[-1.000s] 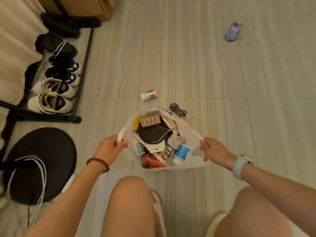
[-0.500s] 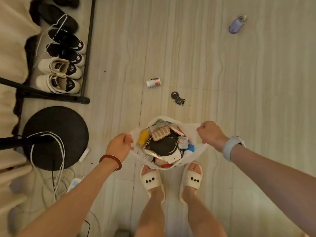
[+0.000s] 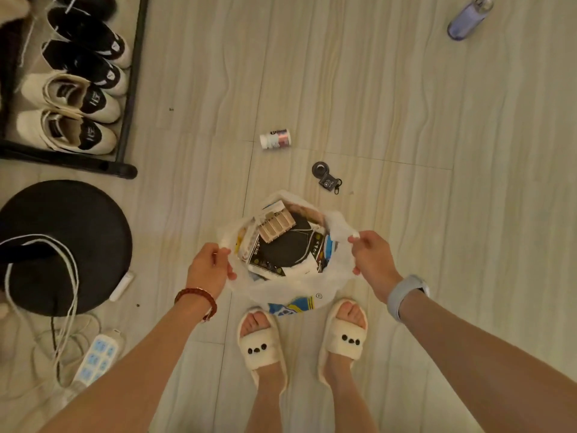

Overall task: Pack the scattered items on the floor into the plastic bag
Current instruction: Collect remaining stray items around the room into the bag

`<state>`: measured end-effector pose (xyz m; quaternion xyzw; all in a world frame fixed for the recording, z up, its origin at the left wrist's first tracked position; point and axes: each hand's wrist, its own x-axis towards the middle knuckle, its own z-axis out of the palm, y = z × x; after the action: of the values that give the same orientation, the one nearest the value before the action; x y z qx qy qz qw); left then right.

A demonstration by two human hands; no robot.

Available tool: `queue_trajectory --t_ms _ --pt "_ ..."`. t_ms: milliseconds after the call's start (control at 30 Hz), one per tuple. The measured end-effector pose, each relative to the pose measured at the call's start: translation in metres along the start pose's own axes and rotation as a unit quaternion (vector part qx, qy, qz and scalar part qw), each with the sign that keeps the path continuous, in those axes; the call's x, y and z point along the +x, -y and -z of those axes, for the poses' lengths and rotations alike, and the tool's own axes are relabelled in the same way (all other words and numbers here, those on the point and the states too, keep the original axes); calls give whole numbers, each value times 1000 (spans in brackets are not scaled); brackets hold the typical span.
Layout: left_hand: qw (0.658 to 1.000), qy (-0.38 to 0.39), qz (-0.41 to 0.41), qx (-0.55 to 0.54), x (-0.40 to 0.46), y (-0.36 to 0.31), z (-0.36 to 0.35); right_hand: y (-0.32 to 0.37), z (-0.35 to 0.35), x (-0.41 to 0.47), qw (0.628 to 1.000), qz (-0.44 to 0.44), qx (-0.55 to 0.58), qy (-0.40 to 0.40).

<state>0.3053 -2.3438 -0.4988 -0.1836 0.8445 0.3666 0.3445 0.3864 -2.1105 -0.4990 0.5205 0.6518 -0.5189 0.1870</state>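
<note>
Both hands, left (image 3: 208,267) and right (image 3: 373,260), grip the plastic bag (image 3: 290,289) hanging between them.

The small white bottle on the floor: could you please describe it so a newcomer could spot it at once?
Start at the plastic bag held open by both hands, then look past its far rim. The white bottle lies on its side there, left of the black keyring. Alone among the loose items, it has a white cap and a pinkish label.

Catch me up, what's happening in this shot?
A person stands holding a plastic bag open, left hand and right hand each gripping a handle. It is already stuffed with items. Still on the floor: a small white bottle, a black keychain gadget and a purple bottle.
</note>
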Motion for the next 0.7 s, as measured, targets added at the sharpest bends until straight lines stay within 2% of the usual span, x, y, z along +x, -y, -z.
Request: queue_trajectory --t_ms 167,300,367,433,600,700 --pt "999 -19 38 16 -3 0 6 -25 7 -13 993 -16 -116 26" --pt "989 11 60 132 -7 -8 7 -17 12 -21 989 19 -140 48" --pt "990 -5 56 128 -19 -18 9 -6 15 -31 987 45 -149 30" --pt "991 -27 18 128 -39 -32 15 6 21 -47 982 80 -170 6" --pt "954 -80 -197 210 -100 -86 43 64 51 -100 971 174 -165 -4" --pt "948 -75 -222 213 -136 -136 63 111 84 -137 968 205 -144 -21"
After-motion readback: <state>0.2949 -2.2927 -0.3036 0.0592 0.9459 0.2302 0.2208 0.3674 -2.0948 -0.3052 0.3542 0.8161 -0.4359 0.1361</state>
